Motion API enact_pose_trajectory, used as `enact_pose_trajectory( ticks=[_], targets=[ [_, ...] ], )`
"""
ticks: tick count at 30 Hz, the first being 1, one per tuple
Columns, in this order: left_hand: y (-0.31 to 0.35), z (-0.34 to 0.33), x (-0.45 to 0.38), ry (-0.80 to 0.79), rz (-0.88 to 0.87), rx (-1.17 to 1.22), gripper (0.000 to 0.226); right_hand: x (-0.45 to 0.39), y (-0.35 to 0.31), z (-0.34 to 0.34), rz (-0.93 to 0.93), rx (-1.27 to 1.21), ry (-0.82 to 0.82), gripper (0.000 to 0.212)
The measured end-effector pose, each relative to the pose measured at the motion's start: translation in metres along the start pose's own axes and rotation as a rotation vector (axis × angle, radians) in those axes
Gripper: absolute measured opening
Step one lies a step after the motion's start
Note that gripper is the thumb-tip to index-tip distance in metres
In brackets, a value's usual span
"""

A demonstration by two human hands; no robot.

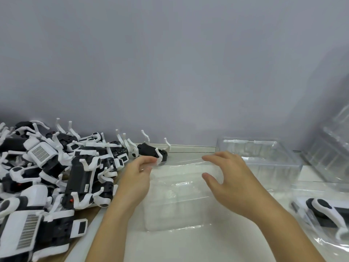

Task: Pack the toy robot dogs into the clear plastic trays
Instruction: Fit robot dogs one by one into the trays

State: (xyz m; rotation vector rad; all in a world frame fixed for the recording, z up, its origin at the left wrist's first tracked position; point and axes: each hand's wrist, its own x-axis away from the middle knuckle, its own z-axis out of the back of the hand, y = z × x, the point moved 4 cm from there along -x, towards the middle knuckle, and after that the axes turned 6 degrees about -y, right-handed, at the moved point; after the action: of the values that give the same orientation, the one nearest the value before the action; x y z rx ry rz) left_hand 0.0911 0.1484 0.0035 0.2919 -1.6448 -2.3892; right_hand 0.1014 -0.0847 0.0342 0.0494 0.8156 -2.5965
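Both hands sit over the empty clear tray [175, 197] at lower centre of the frame, probably squaring it up so a dog can drop in. Left hand [135, 178] at the tray's left edge, fingers bent with thumb and forefinger close together near the top-left corner; looks like a pinch on the thin plastic rim, but the clear edge is hard to see so contact is a guess. Right hand [229, 178] hovers over the tray's right half, fingers spread and loosely curved, thumb apart, nothing visibly held (may be touching the plastic, cannot tell). Pile of toy robot dogs [56, 171] heaped on the left side of the frame, within the left hand's reach, likely why the tray sits just beside it. One stray dog [150, 151] lies above the left hand by the wall. Stack of spare trays [258, 156] at centre right; one packed dog [328, 212] in plastic at lower right, so the task looks early
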Motion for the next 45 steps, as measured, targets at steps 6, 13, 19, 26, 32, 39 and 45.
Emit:
enact_pose_trajectory(
  ticks=[6,13,19,26,32,39,45],
  targets=[
    [0.008,0.008,0.004,0.002,-0.059,-0.165,0.043,-0.001,0.0,-0.001,-0.001,0.001,-0.018,0.031],
    [0.043,-0.007,0.008,0.069,-0.301,-0.582,0.033,0.0,-0.002,0.0,-0.003,0.0,-0.007,0.026],
    [0.041,-0.028,-0.004,-0.059,-0.138,-0.81,0.041,0.001,-0.002,-0.003,0.009,-0.012,-0.015,0.029],
    [0.036,-0.027,-0.015,-0.148,-0.04,-0.769,0.044,-0.001,0.0,-0.007,0.017,-0.038,-0.027,0.031],
    [0.044,-0.016,-0.014,0.068,-0.157,-0.507,0.019,-0.001,-0.001,-0.007,0.014,-0.038,-0.029,0.03],
    [0.049,-0.006,-0.012,0.243,-0.279,-0.081,0.029,-0.001,-0.002,-0.008,0.011,-0.033,-0.023,0.03],
    [0.06,-0.003,-0.004,0.279,-0.357,0.28,0.027,-0.003,-0.004,-0.009,0.034,-0.005,0.012,0.027]
  ],
)
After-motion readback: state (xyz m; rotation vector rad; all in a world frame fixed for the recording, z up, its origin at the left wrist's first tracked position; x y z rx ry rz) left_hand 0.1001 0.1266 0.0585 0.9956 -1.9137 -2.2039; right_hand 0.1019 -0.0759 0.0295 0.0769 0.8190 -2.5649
